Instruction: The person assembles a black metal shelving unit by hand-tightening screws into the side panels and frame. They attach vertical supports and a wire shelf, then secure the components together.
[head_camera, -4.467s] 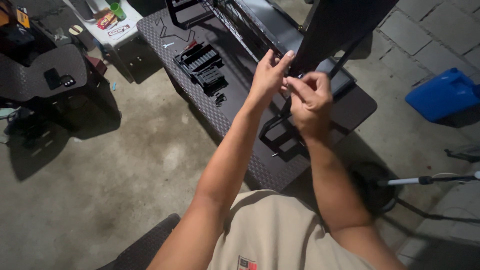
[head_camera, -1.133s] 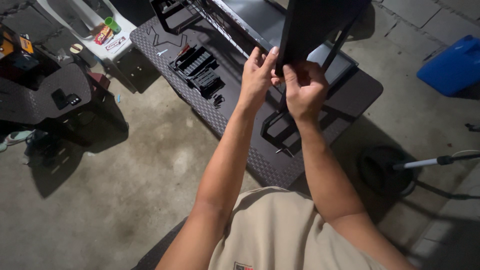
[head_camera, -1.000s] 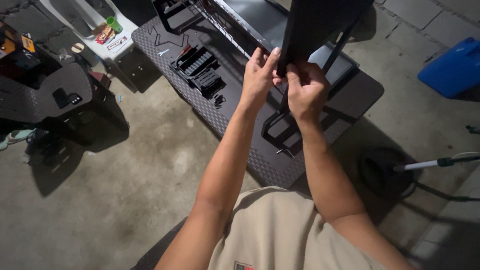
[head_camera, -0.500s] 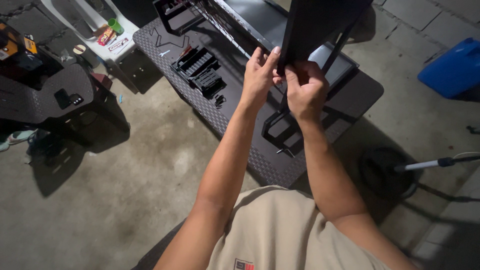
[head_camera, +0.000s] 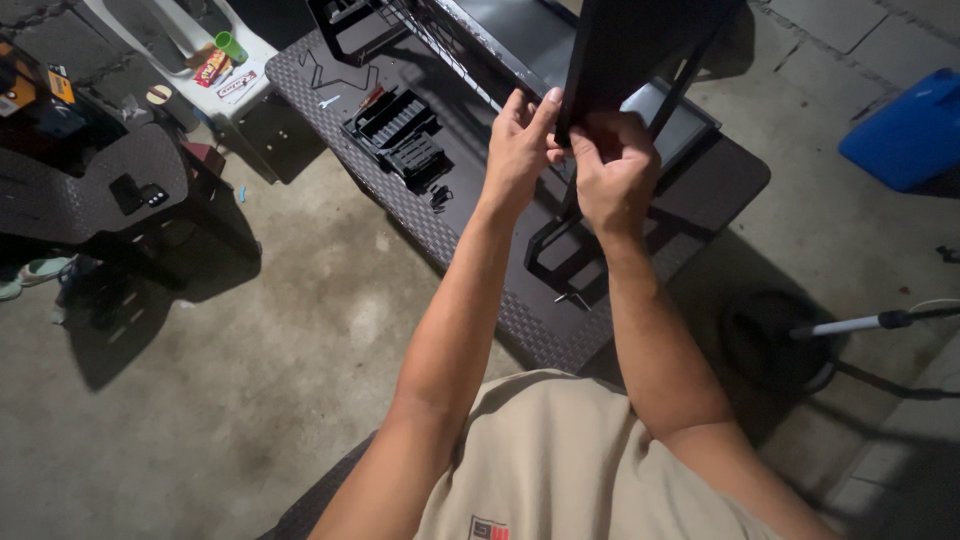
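A tall black metal panel (head_camera: 640, 40) stands up in front of me above a dark woven-pattern table (head_camera: 520, 300). My left hand (head_camera: 517, 148) presses flat against the panel's lower left edge, fingers stretched upward. My right hand (head_camera: 612, 170) is curled at the panel's bottom edge, fingertips pinched on it; whether a small part sits between them is hidden. Below the hands a black metal frame (head_camera: 560, 250) lies on the table.
A black plastic parts tray (head_camera: 400, 135) and small tools lie on the table's far left. A white plastic chair (head_camera: 215, 65) holds packets and a green cup. A dark wicker chair (head_camera: 90, 180) stands left, a blue container (head_camera: 905, 130) right, a floor stand (head_camera: 780, 340) near right.
Over the last few seconds my hands rose slightly and closed in on the panel's bottom edge. In the last second they have barely moved.
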